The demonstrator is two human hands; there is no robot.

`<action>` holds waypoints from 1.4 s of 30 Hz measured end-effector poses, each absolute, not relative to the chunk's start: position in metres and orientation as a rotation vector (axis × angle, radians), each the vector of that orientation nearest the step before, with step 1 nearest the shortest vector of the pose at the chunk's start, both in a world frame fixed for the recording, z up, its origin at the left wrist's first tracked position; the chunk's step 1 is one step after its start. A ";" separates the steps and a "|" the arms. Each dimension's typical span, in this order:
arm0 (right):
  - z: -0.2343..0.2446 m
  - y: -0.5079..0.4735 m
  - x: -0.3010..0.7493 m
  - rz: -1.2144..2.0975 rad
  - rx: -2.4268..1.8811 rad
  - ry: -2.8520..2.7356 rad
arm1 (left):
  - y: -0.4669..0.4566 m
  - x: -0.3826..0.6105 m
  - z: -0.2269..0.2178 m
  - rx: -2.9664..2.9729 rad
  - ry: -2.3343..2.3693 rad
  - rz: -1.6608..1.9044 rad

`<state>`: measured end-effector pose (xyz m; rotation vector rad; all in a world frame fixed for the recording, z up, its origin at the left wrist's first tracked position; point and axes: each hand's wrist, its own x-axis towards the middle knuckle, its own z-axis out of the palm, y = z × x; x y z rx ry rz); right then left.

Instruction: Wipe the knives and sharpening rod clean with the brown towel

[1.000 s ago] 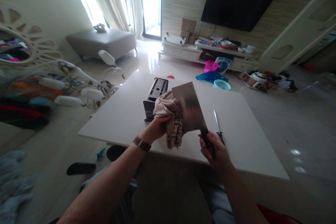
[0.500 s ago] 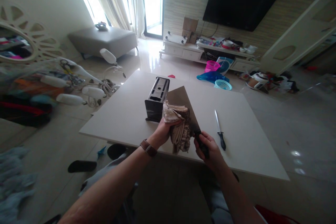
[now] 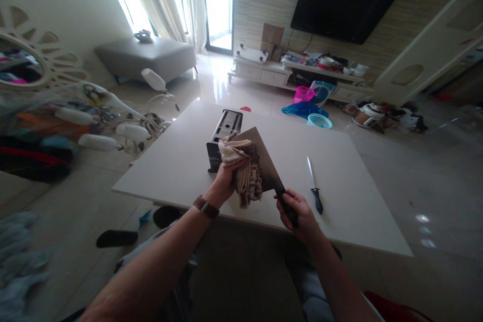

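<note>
Above the white table's (image 3: 358, 201) near edge, the left hand (image 3: 222, 185) presses a bunched beige-brown cloth (image 3: 246, 176) on the broad steel cleaver (image 3: 267, 165), apparently mid-wipe, with the right hand (image 3: 299, 214) fisted round its black handle; fingers must keep off its edge.

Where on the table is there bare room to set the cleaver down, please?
The table is bare left of the knife block and right of the small knife. Crowded near middle: left hand, cloth, cleaver, right hand.
</note>
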<state>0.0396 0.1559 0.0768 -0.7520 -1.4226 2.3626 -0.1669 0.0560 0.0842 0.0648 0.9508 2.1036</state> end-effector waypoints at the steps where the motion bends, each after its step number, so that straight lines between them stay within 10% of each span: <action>1: 0.077 0.156 0.040 2.349 -0.761 -1.411 | 0.056 -0.166 0.084 0.068 0.945 2.092; 42: 0.082 0.165 0.037 2.343 -0.812 -1.300 | 0.064 -0.143 0.071 0.154 0.961 1.927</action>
